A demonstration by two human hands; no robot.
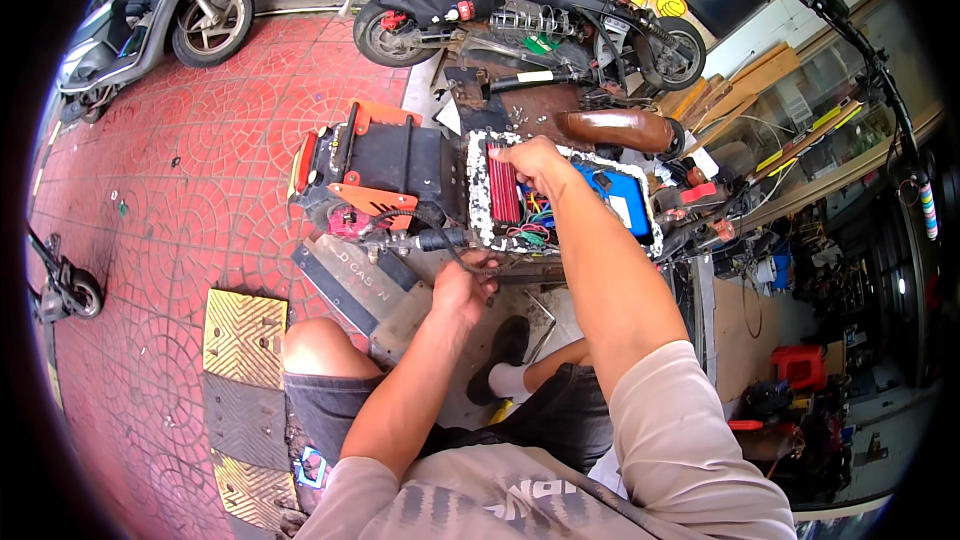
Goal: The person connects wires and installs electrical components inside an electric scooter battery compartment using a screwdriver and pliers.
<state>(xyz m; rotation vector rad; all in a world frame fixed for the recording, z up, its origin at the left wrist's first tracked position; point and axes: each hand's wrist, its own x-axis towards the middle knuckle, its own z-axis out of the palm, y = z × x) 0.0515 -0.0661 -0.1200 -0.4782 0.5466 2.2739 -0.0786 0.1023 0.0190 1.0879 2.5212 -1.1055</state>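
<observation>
1. Hands: left hand [462, 283] closed around a black cable [440, 240] at 6 o'clock of the scooter bay [480, 195].
2. Right hand [527, 162] grips the red controller [503, 188] inside the bay, blue battery [622, 202] at its 3 o'clock.

we see bright, even daylight across the scene, with the red paving [200, 170] well lit and washed slightly pink near the left rim. shadows are soft and short under the parked scooter [190, 0]. the shop interior [860, 320] on the right falls much dimmer. the fisheye bends straight edges hard toward the black circular border, and detail softens there, while the centre stays sharp.
</observation>
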